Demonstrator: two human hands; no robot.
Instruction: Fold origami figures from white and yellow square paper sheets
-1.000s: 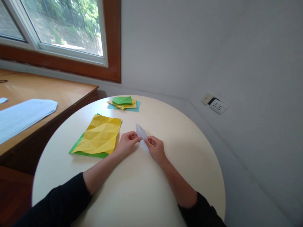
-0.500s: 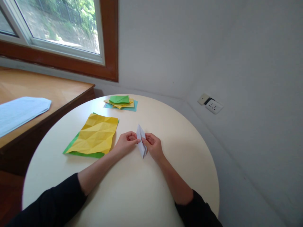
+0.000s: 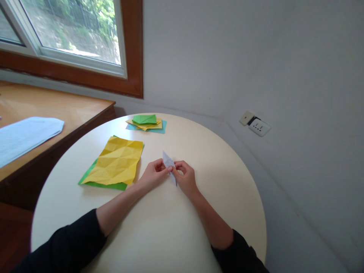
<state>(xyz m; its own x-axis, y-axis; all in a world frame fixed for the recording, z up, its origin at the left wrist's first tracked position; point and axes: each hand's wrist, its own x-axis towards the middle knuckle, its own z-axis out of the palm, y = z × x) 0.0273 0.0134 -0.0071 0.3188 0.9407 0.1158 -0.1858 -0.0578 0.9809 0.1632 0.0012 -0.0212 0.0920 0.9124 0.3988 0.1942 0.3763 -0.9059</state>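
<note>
A small folded white paper (image 3: 168, 161) is held over the middle of the round table, its pointed end toward the far side. My left hand (image 3: 155, 172) pinches it from the left, thumb laid across its face. From the right, my right hand (image 3: 184, 176) grips the same paper between thumb and fingers. The two thumb tips meet close together on it. The fingertips behind the paper are partly hidden.
Left of my hands, a creased yellow sheet (image 3: 116, 161) lies over a green sheet (image 3: 88, 175). Several folded papers (image 3: 145, 120) are stacked at the far edge of the white table (image 3: 159, 235). A light blue folded sheet (image 3: 31, 134) rests on the wooden desk (image 3: 71, 102).
The white paper has turned and is pressed narrower; its lower flaps, spread apart before, now show as one thin point. My left thumb has shifted rightward to meet the right thumb.
</note>
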